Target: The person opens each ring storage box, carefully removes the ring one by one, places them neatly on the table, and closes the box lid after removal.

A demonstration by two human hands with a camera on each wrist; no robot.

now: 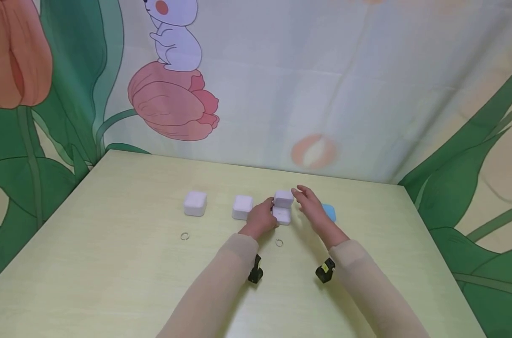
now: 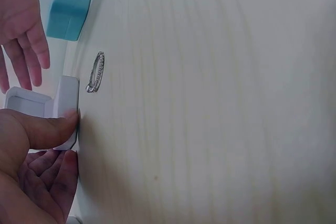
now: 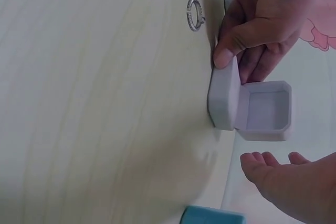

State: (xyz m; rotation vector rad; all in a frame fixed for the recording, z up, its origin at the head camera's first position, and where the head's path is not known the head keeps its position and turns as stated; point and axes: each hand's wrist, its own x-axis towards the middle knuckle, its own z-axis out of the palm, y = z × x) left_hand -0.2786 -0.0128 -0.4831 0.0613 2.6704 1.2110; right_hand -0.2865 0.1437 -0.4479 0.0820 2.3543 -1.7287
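A small white ring box [image 1: 281, 216] stands on the table with its lid [image 3: 268, 111] raised. My left hand [image 1: 261, 218] grips the base from its left side, the thumb [image 2: 55, 129] pressing on the front face. Beside the raised lid, my right hand [image 1: 311, 206] is held with fingers extended and nothing in them, a small gap from the lid in the right wrist view. In front of the box lies a silver ring [image 3: 190, 16] set with small stones. What the box holds inside its base is hidden in the wrist views.
Two closed white boxes, a nearer one [image 1: 242, 207] and a farther one [image 1: 195, 203], stand to the left. A second ring [image 1: 185, 233] lies before the farther one. Behind my right hand is a blue box [image 1: 329, 212]. A printed curtain [image 1: 256, 94] hangs along the table's back edge.
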